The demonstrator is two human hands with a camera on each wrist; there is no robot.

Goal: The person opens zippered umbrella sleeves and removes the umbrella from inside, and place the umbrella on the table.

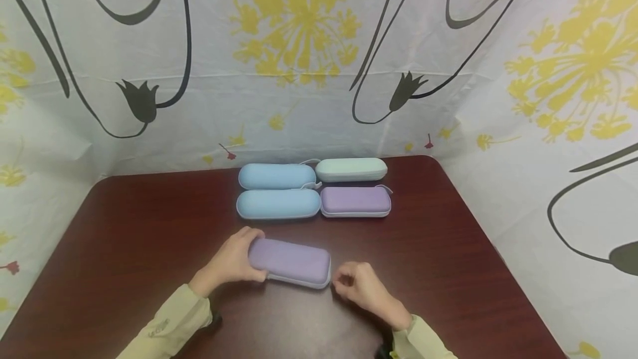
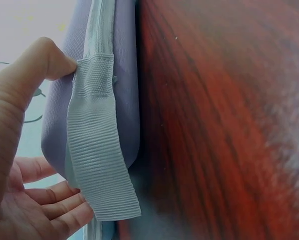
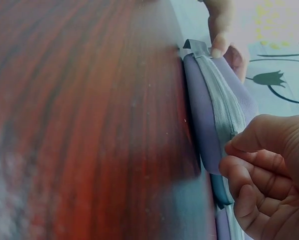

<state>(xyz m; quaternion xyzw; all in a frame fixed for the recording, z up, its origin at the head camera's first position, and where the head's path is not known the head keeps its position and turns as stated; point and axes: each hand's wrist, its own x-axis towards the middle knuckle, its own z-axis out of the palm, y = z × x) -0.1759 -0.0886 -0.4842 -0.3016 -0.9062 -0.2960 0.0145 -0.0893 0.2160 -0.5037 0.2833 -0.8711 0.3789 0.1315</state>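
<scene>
A purple zip case (image 1: 294, 262) lies flat on the table near its middle, slightly turned. My left hand (image 1: 233, 259) grips its left end, thumb on the near side and fingers over the far side. From that end hangs a pale grey ribbed fabric tab (image 2: 99, 145), close by the thumb. At the right end, my right hand (image 1: 363, 288) has thumb and forefinger pinched together at the zipper pull (image 3: 233, 134), the pull itself mostly hidden by the fingertips. Along the side runs the light grey zipper (image 3: 222, 95), which looks closed where it shows.
Behind lie two light blue cases (image 1: 278, 205), a mint green case (image 1: 351, 169) and a second purple case (image 1: 356, 201), side by side in two rows. The dark red-brown table (image 1: 149, 226) meets a flower-patterned curtain (image 1: 299, 115) at the back and sides.
</scene>
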